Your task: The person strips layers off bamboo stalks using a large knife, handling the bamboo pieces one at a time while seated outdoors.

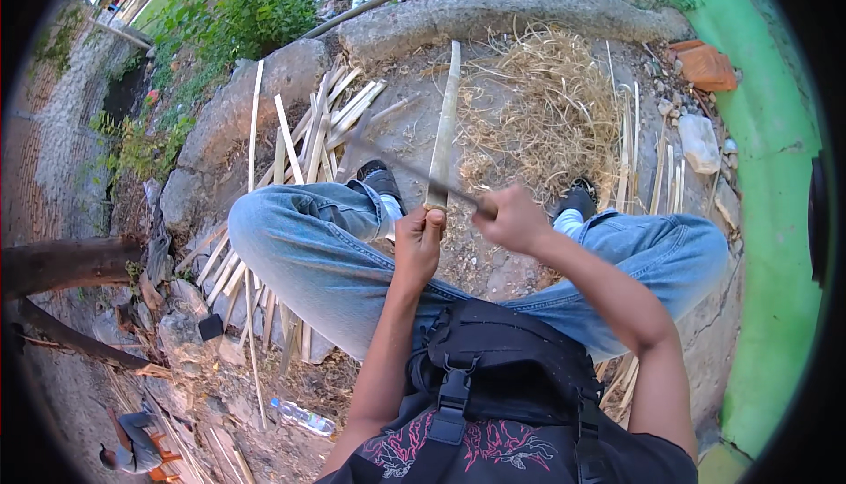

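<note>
My left hand point(419, 239) is closed round the near end of a long, pale green bamboo strip point(446, 114), which points away from me between my knees. In my right hand point(518, 221) is the handle of a long-bladed knife point(401, 163). Its dark blade is blurred and slants to the far left, crossing the strip just beyond my left hand. Whether the edge touches the bamboo I cannot tell. A heap of thin, curled shavings point(551, 114) lies on the ground ahead, to the right of the strip.
Several split bamboo strips point(308, 136) are piled by my left leg; more strips point(630, 149) lie at the right. A stone kerb point(493, 15) runs across the far side, and a green wall point(767, 175) stands at the right. A plastic bottle point(302, 417) lies at the lower left.
</note>
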A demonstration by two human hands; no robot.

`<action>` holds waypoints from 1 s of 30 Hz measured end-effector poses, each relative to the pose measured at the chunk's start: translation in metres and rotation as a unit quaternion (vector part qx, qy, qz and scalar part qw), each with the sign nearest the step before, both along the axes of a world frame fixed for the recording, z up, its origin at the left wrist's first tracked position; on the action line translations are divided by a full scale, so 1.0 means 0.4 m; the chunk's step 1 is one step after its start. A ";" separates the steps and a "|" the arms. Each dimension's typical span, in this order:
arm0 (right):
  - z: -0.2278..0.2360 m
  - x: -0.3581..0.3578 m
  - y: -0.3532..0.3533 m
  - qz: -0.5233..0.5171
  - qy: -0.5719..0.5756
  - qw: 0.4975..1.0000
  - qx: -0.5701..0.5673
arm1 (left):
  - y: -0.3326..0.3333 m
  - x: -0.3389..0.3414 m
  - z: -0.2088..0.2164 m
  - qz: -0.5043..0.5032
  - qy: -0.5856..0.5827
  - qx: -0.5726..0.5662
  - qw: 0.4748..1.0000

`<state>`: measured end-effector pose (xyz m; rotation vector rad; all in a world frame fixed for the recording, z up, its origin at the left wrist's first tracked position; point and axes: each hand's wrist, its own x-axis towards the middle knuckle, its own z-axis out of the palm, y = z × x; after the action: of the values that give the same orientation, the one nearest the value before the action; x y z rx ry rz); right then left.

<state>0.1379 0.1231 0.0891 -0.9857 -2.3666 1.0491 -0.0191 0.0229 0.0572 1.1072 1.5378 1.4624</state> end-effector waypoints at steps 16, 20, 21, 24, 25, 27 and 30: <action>0.005 -0.011 -0.043 0.019 0.055 0.995 -0.080 | -0.004 -0.001 0.013 -0.019 -0.183 0.024 0.983; -0.014 -0.023 -0.036 0.002 0.036 0.996 -0.085 | -0.008 -0.004 0.013 0.001 -0.178 0.025 0.984; -0.012 -0.028 -0.042 0.005 0.041 0.997 -0.064 | -0.008 -0.005 0.014 0.019 -0.196 0.030 0.980; -0.031 -0.021 -0.035 0.008 0.065 0.997 -0.048 | -0.011 -0.006 0.007 0.001 -0.203 0.025 0.979; -0.024 -0.024 -0.034 0.007 0.066 0.997 -0.048 | -0.009 -0.004 0.005 0.002 -0.194 0.032 0.980; -0.005 -0.034 -0.036 -0.002 -0.009 0.997 -0.080 | -0.008 -0.003 0.004 0.002 -0.193 0.031 0.981; -0.028 -0.023 -0.027 0.006 0.046 0.996 -0.069 | -0.007 0.002 0.005 -0.001 -0.193 0.030 0.981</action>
<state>0.1287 0.1124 0.0779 -0.9487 -2.2534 1.2505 -0.0185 0.0202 0.0591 0.7969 1.2266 1.6188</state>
